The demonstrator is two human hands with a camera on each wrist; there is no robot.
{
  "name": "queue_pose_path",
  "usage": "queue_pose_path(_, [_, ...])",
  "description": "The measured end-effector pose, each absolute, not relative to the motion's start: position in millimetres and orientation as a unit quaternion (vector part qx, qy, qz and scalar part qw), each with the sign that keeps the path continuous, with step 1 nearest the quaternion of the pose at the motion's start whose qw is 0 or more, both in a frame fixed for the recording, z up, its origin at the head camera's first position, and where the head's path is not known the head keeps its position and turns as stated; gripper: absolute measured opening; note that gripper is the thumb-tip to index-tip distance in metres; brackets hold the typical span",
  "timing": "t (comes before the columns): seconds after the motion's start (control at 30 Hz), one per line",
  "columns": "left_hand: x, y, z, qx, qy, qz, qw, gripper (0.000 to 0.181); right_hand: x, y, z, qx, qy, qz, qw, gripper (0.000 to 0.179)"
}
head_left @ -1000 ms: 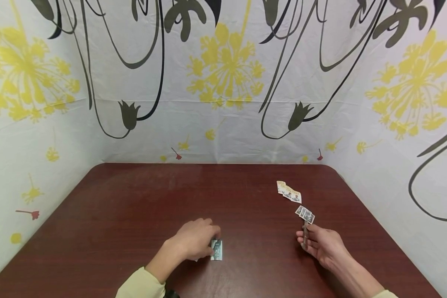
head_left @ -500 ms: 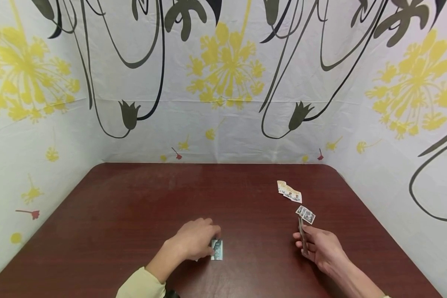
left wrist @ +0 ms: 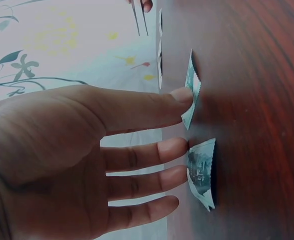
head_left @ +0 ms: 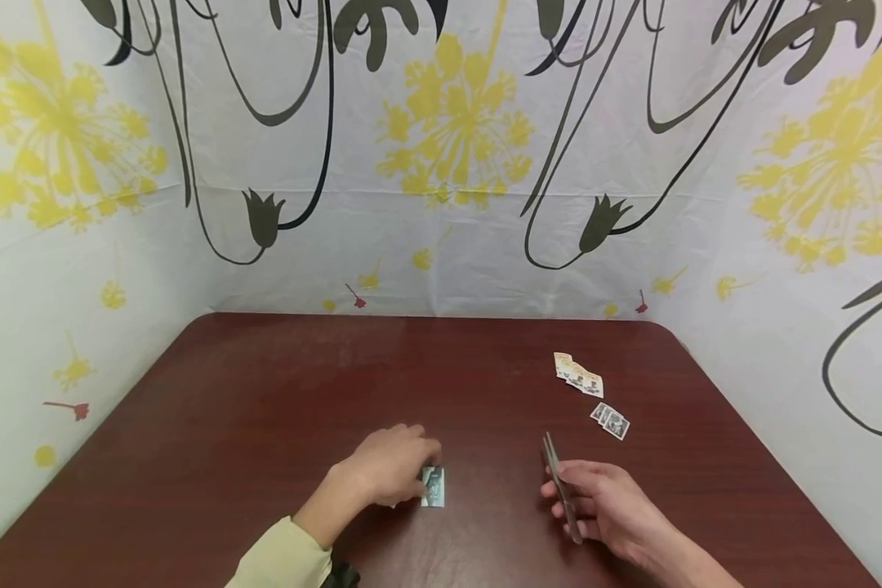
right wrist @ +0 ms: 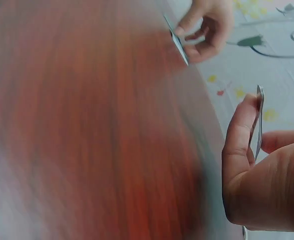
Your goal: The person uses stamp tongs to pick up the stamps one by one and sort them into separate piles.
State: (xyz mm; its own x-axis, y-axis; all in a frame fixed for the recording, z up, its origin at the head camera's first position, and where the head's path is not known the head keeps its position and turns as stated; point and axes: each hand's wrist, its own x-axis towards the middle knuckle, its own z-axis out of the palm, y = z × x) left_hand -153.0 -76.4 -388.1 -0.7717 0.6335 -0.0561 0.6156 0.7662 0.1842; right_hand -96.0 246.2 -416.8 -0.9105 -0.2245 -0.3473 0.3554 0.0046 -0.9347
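My left hand [head_left: 391, 464] is low over the table, left of centre. In the left wrist view its thumb touches one small teal-and-white sachet [left wrist: 191, 90] with serrated edges. Below that, straight fingertips rest against a second teal sachet [left wrist: 202, 172]. The head view shows one sachet [head_left: 433, 487] by the thumb, the other mostly hidden under the hand. My right hand [head_left: 606, 506] pinches metal tweezers [head_left: 561, 490] between thumb and fingers, their tips pointing away from me and apart. Nothing shows between those tips.
Toward the back right lie overlapping yellow-and-white sachets [head_left: 578, 376]. Just nearer is a fanned row of black-and-white sachets [head_left: 610, 420]. The dark red table [head_left: 323, 384] meets a white patterned cloth [head_left: 441, 269] behind and at both sides.
My right hand has carried the tweezers leftward and nearer, away from the black-and-white sachets. The left hand keeps its place by the teal sachets. The head view has shifted slightly.
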Motion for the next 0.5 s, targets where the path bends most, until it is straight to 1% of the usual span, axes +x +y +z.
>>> queue_pose_path(0.5, [-151.0, -75.5, -386.4, 0.338, 0.937, 0.075, 0.039, 0.029, -75.8, 210.7, -424.3, 0.016, 0.658, -0.701, 0.274, 0.024])
